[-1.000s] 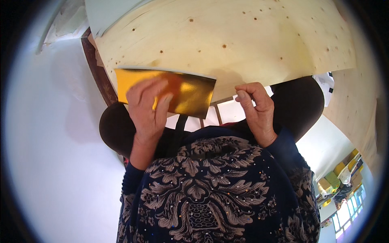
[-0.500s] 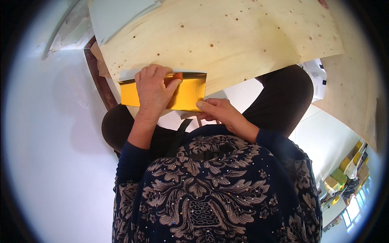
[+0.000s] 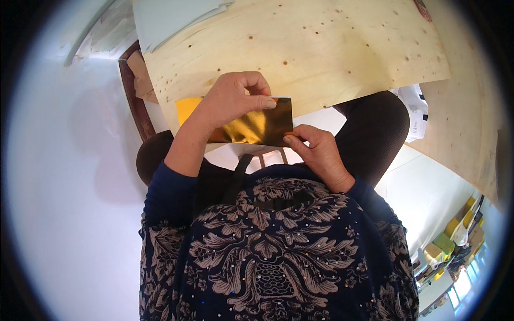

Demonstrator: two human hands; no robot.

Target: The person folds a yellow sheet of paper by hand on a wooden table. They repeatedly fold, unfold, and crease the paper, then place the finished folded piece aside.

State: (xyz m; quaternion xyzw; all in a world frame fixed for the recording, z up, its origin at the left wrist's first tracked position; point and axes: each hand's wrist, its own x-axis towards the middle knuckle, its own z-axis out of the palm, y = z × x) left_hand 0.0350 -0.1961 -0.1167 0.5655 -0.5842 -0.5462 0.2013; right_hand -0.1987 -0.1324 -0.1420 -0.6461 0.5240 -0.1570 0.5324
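Note:
A shiny gold sheet [image 3: 251,127], rectangular and foil-like, lies at the near edge of the wooden board in front of me. My left hand [image 3: 235,99] reaches across it and pinches its far edge near the right corner between thumb and fingers. The hand and wrist cover part of the sheet's left half. At the near right corner, my right hand [image 3: 317,150] grips the sheet between thumb and forefinger. The sheet's surface looks dark toward the right and bright gold at the left end.
The pale wooden board [image 3: 321,59] with brown knots spreads ahead. White sheets [image 3: 176,21] lie on its far left. A dark red wooden edge [image 3: 136,101] and brown paper [image 3: 142,77] are at the left. A white bag [image 3: 415,112] sits beyond my right knee. Assorted goods [image 3: 450,241] are stacked far right.
My left hand has moved right along the sheet's far edge to near the corner. My right hand and the sheet have shifted slightly right, and the sheet's right part looks darker.

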